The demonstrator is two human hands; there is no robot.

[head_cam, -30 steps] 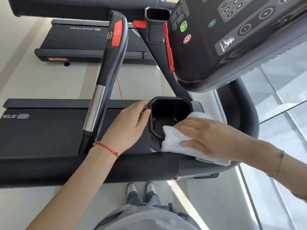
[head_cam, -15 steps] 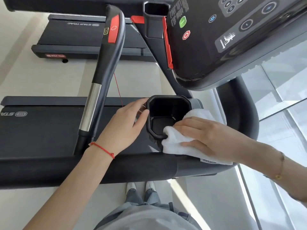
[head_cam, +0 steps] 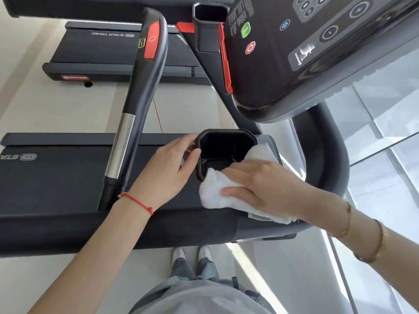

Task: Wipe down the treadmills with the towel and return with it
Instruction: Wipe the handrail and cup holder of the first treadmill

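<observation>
Towel (head_cam: 217, 191) under the right hand (head_cam: 260, 184), pressed flat at the cup holder (head_cam: 226, 152).

The right hand's grip is wide, fingers straight on the white towel, which lies over the near right rim of the black cup holder and the grey rail (head_cam: 181, 227) of the near treadmill (head_cam: 56, 182). The left hand (head_cam: 167, 175) rests against the holder's left rim, its grip loose, thumb touching the edge. Above hangs the console (head_cam: 306, 53); 1 more treadmill (head_cam: 102, 55) stands beyond.
</observation>
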